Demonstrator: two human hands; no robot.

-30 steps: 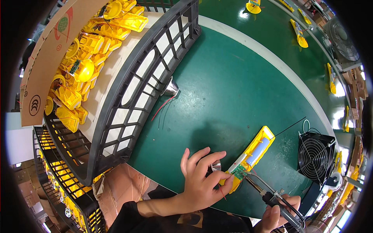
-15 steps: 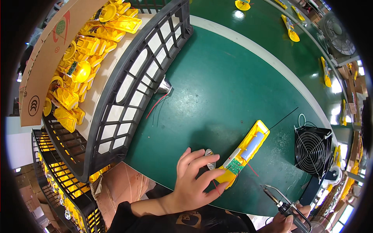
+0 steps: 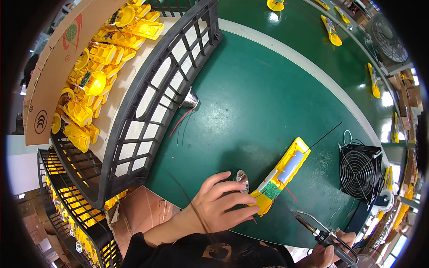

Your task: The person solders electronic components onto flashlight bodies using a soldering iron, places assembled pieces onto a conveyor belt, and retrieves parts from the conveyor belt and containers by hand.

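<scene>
A yellow plastic lamp housing (image 3: pixel 300 145) lies slanted on the green bench in front of me. It holds a bluish cylindrical battery (image 3: pixel 291 167) and a small green circuit board (image 3: pixel 269 191), with thin red and black wires. My left hand (image 3: pixel 223 201) is stretched over the housing's near end, fingertips at its edge; the thumb is mostly hidden. Beside those fingers sits a clear, shiny reflector cup (image 3: pixel 241 178). At the lower right, my right hand (image 3: pixel 330 250) is closed around a soldering iron (image 3: pixel 324 236) with a curved metal tube, its tip pointing toward the housing.
A black plastic crate (image 3: pixel 152 102) with yellow housings and a cardboard sheet (image 3: pixel 49 85) stands at left. Against it lies a silver reflector (image 3: pixel 191 99) with wires. A black fan (image 3: pixel 359 169) stands at right. Yellow parts (image 3: pixel 330 31) rest on the far green belt (image 3: pixel 295 35).
My left hand has drawn its fingers closer together and lowered them toward the housing's near end. The soldering iron has shifted slightly left and up. Parts on the far belt have slid a little.
</scene>
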